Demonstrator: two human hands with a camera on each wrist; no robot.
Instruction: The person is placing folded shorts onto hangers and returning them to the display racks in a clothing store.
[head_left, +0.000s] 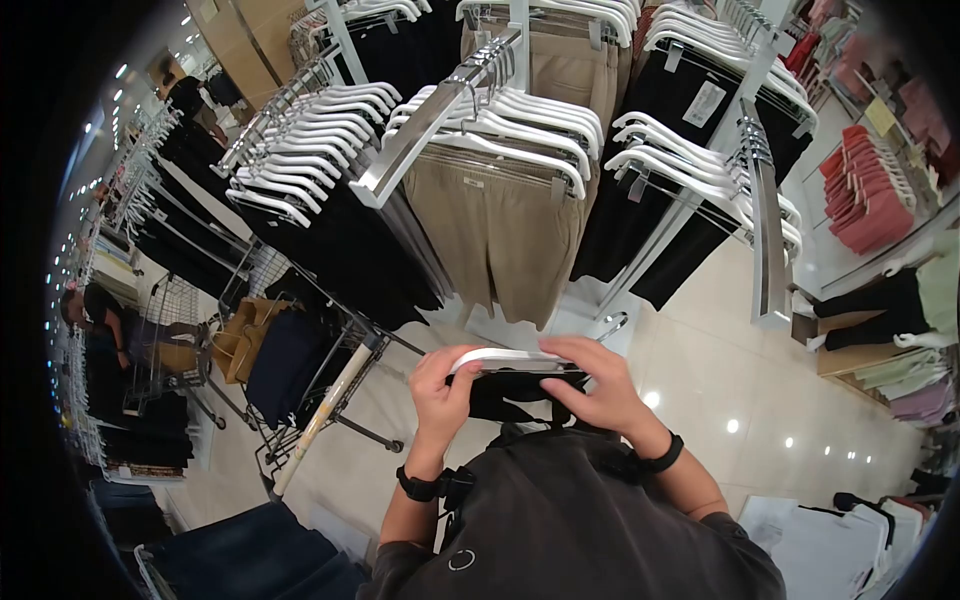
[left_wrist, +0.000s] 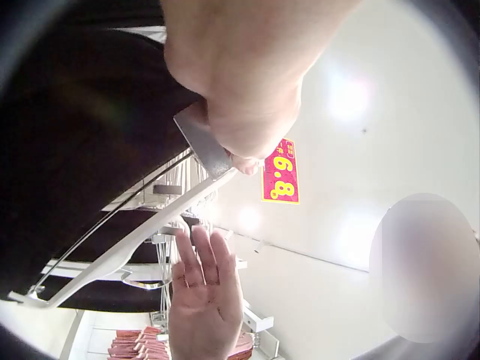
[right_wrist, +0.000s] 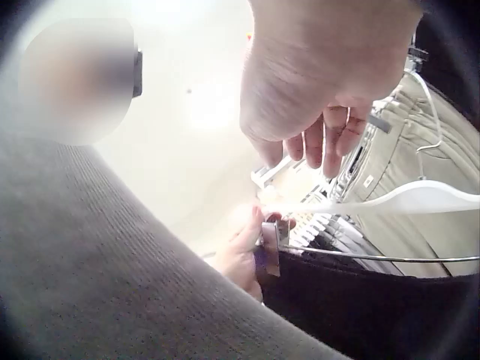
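My left hand (head_left: 440, 395) grips one end of a white hanger (head_left: 505, 356) in front of my chest, right at the metal clip (right_wrist: 271, 249). A black garment (right_wrist: 337, 300) hangs from the hanger's thin metal bar (right_wrist: 375, 257). The hanger's hook (head_left: 615, 322) points away to the right. My right hand (head_left: 598, 385) is near the other end, thumb spread from the fingers. In the left wrist view that right hand (left_wrist: 206, 300) shows its palm, fingers extended, beside the hanger. Part of the garment is hidden behind the hands in the head view.
Just ahead stands a rack with beige trousers (head_left: 490, 230) and black ones on white hangers, its metal arm (head_left: 440, 125) jutting toward me. A cart (head_left: 330, 400) with bags is at the left. Dark jeans (head_left: 250, 555) lie at lower left; a mannequin (head_left: 870, 310) stands right.
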